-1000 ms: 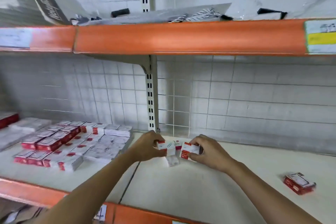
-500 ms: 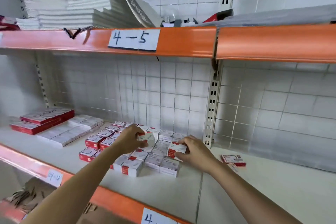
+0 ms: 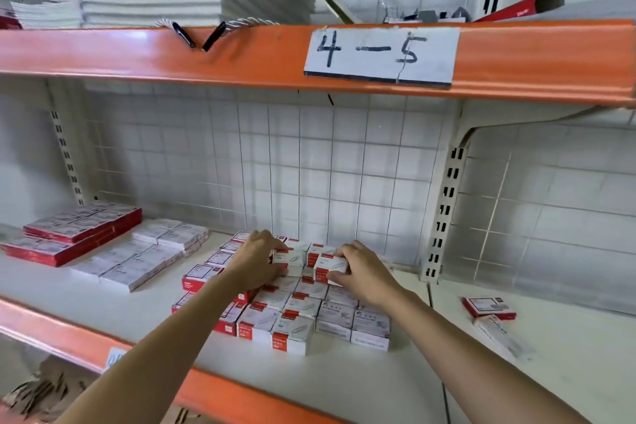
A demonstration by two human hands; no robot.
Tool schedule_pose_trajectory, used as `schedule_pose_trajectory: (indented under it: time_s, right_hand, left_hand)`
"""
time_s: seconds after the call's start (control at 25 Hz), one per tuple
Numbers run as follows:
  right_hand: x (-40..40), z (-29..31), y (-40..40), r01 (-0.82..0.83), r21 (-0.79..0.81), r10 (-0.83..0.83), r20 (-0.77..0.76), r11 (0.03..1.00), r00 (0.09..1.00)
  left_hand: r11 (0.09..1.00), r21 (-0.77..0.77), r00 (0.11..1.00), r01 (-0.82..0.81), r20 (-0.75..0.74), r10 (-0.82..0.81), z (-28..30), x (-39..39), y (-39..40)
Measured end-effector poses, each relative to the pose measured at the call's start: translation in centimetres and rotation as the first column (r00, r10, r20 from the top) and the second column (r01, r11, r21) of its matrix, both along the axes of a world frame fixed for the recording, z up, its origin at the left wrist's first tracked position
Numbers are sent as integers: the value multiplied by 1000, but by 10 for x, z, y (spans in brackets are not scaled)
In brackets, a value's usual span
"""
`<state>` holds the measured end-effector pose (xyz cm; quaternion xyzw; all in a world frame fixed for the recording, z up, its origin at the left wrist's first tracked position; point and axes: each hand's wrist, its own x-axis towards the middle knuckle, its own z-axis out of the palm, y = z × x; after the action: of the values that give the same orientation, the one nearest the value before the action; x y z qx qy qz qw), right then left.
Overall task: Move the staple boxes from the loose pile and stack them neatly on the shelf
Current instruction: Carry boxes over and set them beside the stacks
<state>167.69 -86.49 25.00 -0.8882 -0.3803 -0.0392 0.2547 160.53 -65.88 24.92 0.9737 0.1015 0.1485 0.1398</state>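
Now we have carried two boxes over; left hand [image 3: 256, 260] and right hand [image 3: 361, 272] each pinch one onto the stack [image 3: 303, 306].

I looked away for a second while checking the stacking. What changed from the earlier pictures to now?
Both hands carried their boxes leftward from the bare shelf to the stacked block. The left hand and right hand each still grip a box over its back rows. The loose boxes at right stayed put.
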Motion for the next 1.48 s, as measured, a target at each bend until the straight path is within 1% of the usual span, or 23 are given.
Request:
schedule_pose_trajectory:
  time_s: [0.12,0.28,0.48,0.56,0.72,0.84,1.04,1.24,1.32,1.4,1.48]
  right_hand:
    - [4,-2,15,19,-34,-19,12,999,1000]
    - [1,-11,28,22,-35,-21,36,999,999]
    - [-4,-4,21,19,3,-19,55,1000,998]
    - [-3,-1,-1,3,-24,-1,107,1000,994]
    - [-1,-5,-74,50,-132,-18,238,990,971]
    - [-3,-11,-137,149,-200,-88,284,969,955]
    - [-13,-14,-241,358,-273,-290,260,893,921]
    - [-30,-17,-342,517,-222,-476,214,827,853]
    - [-37,-20,-387,569,-212,-536,194,795,821]
    - [-42,-20,-431,613,-198,-592,159,765,790]
    - [-46,-20,-473,658,-185,-648,121,730,752]
  left_hand:
    - [997,74,999,-11,33,9,-3,4,-1]
    - [993,118,998,-5,65,-2,-5,5,-3]
    - [990,125,989,71,122,-87,1,6,-21]
    - [984,117,977,137,146,-154,2,12,-41]
    - [935,174,934,308,133,-332,1,32,-97]
    - [884,187,889,428,89,-449,0,51,-148]
    - [786,142,793,601,16,-609,-9,69,-247]
    - [690,7,691,723,-4,-723,-11,73,-354]
    - [674,-51,674,737,-14,-738,-13,76,-398]
    - [677,-116,680,727,-19,-733,-16,78,-443]
    - [679,-140,682,721,-31,-730,-19,79,-487]
